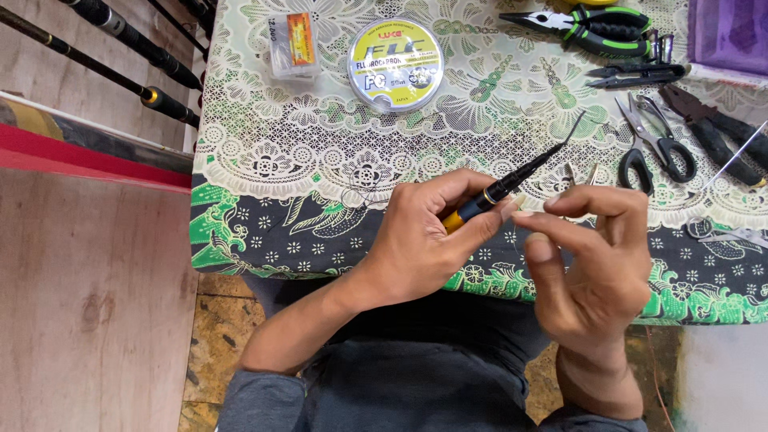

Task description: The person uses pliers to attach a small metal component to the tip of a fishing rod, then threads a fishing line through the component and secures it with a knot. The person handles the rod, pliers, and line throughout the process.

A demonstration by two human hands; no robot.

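A slim black tool with a yellow handle (500, 190) is held over the desk's near edge; its long axis runs from seven o'clock to one o'clock, the thin tip aimed at one o'clock. The left hand (416, 240) is closed round the yellow end, thumb on top. The right hand (588, 256) is raised beside it, fingertips pinched together just at the shaft; what is pinched cannot be told. Beneath lies a desk (264, 232) covered in green-and-black floral cloth and white lace. Farther out, scissors (660, 144) at two o'clock, green-handled pliers (596, 24), a line spool (395, 64) at twelve, and rods (120, 48) at ten o'clock.
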